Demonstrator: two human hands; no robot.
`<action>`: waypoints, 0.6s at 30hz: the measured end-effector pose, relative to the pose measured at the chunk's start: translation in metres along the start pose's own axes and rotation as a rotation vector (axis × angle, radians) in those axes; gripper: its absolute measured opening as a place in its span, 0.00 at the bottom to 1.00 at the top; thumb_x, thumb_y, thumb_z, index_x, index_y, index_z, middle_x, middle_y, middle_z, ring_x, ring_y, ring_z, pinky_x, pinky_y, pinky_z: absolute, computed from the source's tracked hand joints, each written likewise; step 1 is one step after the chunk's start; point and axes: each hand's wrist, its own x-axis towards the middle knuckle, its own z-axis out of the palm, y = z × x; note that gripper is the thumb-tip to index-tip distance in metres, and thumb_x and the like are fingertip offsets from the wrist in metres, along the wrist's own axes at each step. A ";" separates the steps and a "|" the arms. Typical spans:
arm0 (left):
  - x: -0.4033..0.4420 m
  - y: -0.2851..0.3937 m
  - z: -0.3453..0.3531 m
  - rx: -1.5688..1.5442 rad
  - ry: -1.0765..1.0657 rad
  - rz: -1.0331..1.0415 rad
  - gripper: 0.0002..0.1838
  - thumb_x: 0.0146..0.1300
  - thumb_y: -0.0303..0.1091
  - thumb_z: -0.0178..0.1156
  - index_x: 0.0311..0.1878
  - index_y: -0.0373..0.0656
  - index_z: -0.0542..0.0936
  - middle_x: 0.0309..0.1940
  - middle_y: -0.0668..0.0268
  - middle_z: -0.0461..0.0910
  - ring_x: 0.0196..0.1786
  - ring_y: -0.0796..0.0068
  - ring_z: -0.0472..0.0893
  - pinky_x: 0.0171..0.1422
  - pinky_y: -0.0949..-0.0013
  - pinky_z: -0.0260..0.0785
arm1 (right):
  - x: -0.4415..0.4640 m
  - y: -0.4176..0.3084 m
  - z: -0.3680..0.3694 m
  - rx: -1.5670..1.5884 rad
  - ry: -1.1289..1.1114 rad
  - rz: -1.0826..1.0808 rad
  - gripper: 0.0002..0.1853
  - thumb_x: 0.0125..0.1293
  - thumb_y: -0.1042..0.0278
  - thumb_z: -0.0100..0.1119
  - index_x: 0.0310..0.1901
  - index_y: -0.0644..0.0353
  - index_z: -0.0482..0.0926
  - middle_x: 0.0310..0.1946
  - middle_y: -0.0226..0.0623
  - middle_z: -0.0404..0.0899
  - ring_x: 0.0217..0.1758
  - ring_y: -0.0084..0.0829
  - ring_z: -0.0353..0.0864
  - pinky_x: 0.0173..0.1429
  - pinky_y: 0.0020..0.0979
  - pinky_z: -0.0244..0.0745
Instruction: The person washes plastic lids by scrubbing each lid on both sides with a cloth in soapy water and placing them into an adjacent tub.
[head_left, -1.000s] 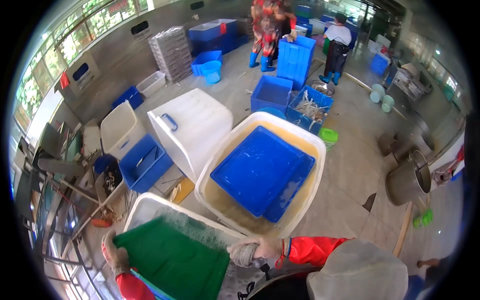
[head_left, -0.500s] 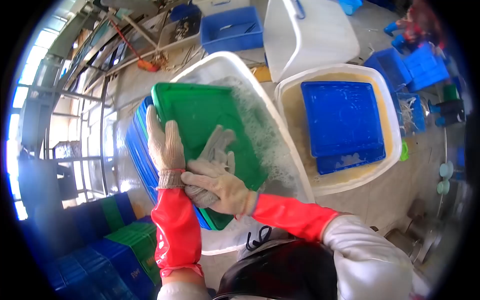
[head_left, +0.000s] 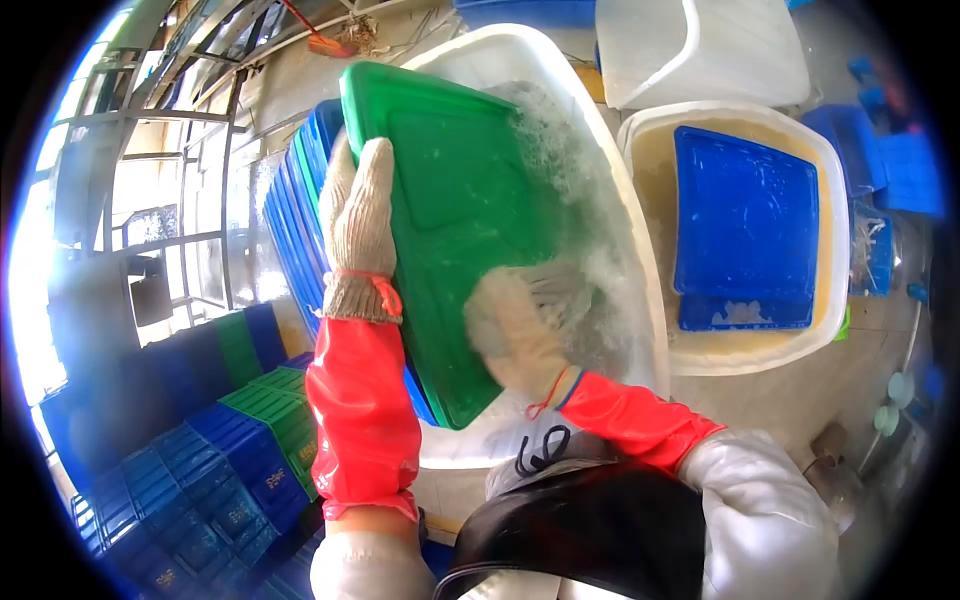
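Observation:
A green plastic lid (head_left: 450,190) leans tilted at the left side of a large white tub (head_left: 655,300) of sudsy water. My left hand (head_left: 360,215), in a knitted glove, grips the lid's left edge, with part of the fingers hidden behind it. My right hand (head_left: 520,340), gloved too and blurred by motion, is closed on a grey cloth (head_left: 570,300), possibly a spare glove, over the lid's lower right part. Behind the lid stand several blue lids (head_left: 290,215) in a stack.
To the right, another white tub (head_left: 840,250) holds brownish water and blue lids (head_left: 745,220). Blue crates (head_left: 235,455) and green crates (head_left: 285,410) stand at lower left. A white container (head_left: 720,60) is at the back. A metal frame (head_left: 175,240) rises on the left.
My right hand has moved from beside my left wrist, rightward over the lid, with the grey cloth. My left hand stays at the lid's edge. The whole view has shifted.

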 end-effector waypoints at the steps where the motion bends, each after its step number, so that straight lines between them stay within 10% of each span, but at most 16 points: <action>1: -0.002 -0.002 -0.001 -0.073 -0.035 -0.055 0.26 0.75 0.38 0.59 0.71 0.34 0.73 0.55 0.66 0.80 0.54 0.78 0.77 0.61 0.73 0.69 | 0.024 -0.023 -0.008 0.081 -0.001 -0.036 0.44 0.59 0.65 0.64 0.77 0.64 0.59 0.75 0.60 0.59 0.82 0.62 0.52 0.85 0.51 0.47; 6: -0.004 -0.008 -0.006 -0.048 -0.111 -0.030 0.27 0.69 0.32 0.63 0.69 0.36 0.74 0.53 0.69 0.80 0.53 0.79 0.76 0.61 0.73 0.68 | 0.185 -0.007 -0.006 -0.050 0.252 -0.282 0.36 0.60 0.63 0.65 0.71 0.61 0.68 0.70 0.57 0.69 0.75 0.59 0.65 0.79 0.49 0.59; 10: -0.003 0.008 -0.009 -0.186 -0.260 -0.157 0.35 0.59 0.27 0.62 0.73 0.36 0.71 0.58 0.64 0.78 0.57 0.74 0.77 0.64 0.69 0.69 | 0.220 0.038 -0.035 0.098 0.153 0.465 0.31 0.69 0.55 0.60 0.71 0.52 0.69 0.63 0.55 0.77 0.65 0.56 0.76 0.68 0.44 0.73; 12: -0.007 0.007 0.001 -0.262 -0.155 -0.132 0.37 0.58 0.28 0.62 0.74 0.36 0.69 0.58 0.62 0.79 0.56 0.72 0.78 0.65 0.68 0.71 | 0.183 0.129 -0.004 0.082 0.216 0.240 0.32 0.70 0.52 0.59 0.73 0.51 0.68 0.62 0.56 0.78 0.65 0.57 0.76 0.68 0.46 0.72; 16: -0.006 0.008 0.003 -0.220 -0.151 -0.081 0.37 0.58 0.28 0.62 0.74 0.37 0.70 0.58 0.62 0.80 0.57 0.69 0.80 0.63 0.68 0.72 | 0.072 0.125 -0.008 0.013 -0.001 0.631 0.33 0.71 0.54 0.57 0.76 0.52 0.65 0.67 0.58 0.74 0.68 0.58 0.74 0.71 0.46 0.70; 18: -0.011 0.011 0.004 -0.095 -0.143 -0.001 0.36 0.59 0.30 0.62 0.73 0.36 0.70 0.53 0.60 0.83 0.54 0.69 0.82 0.61 0.67 0.74 | 0.026 0.108 -0.005 -0.024 -0.013 0.365 0.34 0.72 0.59 0.58 0.77 0.57 0.63 0.65 0.57 0.77 0.68 0.57 0.76 0.71 0.46 0.71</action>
